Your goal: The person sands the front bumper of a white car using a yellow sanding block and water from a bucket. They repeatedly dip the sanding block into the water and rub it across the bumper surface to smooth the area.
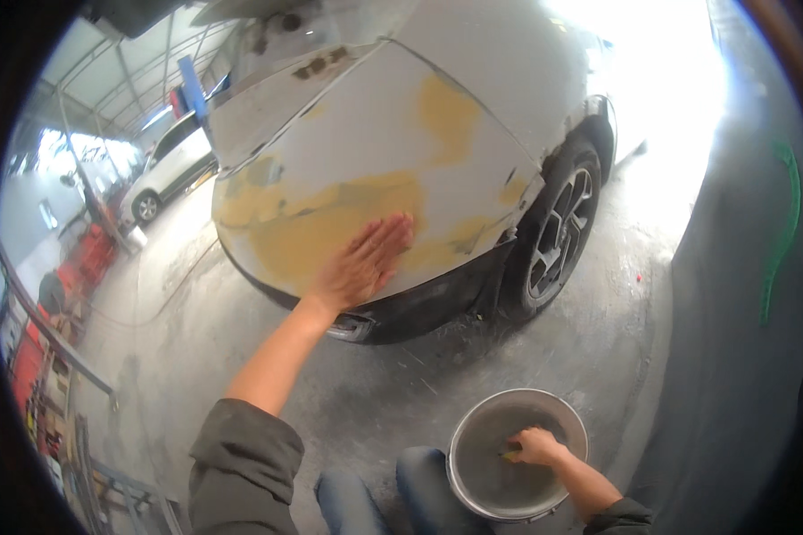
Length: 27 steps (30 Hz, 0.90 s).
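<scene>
My left hand lies flat, fingers stretched out together, against the lower part of a pale grey car bumper. Under and around it spreads a large patch of yellow body filler, with darker smudges along its upper edge. Down to the right, my right hand reaches into a round metal-rimmed bucket of murky grey water. Its fingers are closed on a small yellowish piece at the water's surface; what exactly it is cannot be made out.
Right of the bumper stands the car's wheel with its alloy rim. My knees are beside the bucket on the concrete floor. Metal racks and red equipment line the left side. Farther back is a white car.
</scene>
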{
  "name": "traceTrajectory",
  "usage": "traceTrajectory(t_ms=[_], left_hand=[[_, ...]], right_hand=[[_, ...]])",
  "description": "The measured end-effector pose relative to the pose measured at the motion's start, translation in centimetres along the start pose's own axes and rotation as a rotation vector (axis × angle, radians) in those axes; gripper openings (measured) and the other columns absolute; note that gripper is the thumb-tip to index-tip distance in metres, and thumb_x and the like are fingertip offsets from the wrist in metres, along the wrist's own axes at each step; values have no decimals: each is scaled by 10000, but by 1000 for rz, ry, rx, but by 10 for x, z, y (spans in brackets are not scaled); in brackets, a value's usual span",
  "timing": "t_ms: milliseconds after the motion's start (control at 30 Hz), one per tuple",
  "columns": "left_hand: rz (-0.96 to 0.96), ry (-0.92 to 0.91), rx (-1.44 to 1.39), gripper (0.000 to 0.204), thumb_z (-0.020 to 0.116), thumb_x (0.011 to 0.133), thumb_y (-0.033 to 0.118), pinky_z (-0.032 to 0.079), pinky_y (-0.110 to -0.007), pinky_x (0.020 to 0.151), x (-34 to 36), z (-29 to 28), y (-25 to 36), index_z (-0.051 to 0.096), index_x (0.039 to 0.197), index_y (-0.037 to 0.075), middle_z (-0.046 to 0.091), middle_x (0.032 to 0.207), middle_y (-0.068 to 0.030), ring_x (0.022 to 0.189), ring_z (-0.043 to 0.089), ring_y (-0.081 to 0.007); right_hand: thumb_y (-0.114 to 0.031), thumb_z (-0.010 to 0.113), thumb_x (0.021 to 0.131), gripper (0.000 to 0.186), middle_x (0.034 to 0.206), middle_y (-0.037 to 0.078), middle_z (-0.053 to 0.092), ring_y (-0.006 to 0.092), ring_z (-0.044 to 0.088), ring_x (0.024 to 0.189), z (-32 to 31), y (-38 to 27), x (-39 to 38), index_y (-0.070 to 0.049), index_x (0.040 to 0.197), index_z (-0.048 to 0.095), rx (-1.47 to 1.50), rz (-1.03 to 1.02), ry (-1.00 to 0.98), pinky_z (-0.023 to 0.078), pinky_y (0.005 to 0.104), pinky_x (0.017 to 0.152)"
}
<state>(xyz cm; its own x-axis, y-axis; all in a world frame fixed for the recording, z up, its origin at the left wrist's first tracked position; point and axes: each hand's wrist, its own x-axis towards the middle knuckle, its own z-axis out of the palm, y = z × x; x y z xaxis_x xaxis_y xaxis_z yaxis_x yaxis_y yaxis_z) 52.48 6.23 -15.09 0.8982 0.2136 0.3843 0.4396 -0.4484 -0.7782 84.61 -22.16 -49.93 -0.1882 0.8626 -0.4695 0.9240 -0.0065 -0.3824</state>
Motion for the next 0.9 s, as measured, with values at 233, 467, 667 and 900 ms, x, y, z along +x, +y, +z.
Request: traceTrajectory(t_ms=[233,467,667,900], left_hand=[[-176,-138,-239,778,582,990,335,147,-398,1321,-68,-11,39,259,1636,45,215,1730,-48,1604,160,-195],[-421,-251,-408,622,657,966,331,245,-461,1282,-126,-33,81,507,1508,65,245,1715,-80,1579,244,-244],[-922,-145,-721,469,698,964,278,318,-493,1231,-168,-38,110,609,1378,76,352,1648,-173,1550,288,-351],[-1176,-93,-965,437,695,973,300,371,-505,1181,-222,-36,164,620,1334,66,375,1615,-221,1480,375,-426]], right_hand=[[-387,768,859,475,1267,163,633,378,577,1215,-288,-168,-52,-185,1286,719,-434,-362,616,545,503,974],[-236,897,712,617,1333,107,564,321,547,1206,-345,-192,-32,-177,1300,717,-365,-692,949,481,453,1024],[-212,905,659,634,1457,76,513,324,522,1187,-330,-177,9,-236,1269,733,-645,-849,1127,482,460,1001],[-201,720,818,448,1493,48,550,277,522,1207,-378,-282,71,-324,1249,731,-1010,-1111,1448,469,426,993]])
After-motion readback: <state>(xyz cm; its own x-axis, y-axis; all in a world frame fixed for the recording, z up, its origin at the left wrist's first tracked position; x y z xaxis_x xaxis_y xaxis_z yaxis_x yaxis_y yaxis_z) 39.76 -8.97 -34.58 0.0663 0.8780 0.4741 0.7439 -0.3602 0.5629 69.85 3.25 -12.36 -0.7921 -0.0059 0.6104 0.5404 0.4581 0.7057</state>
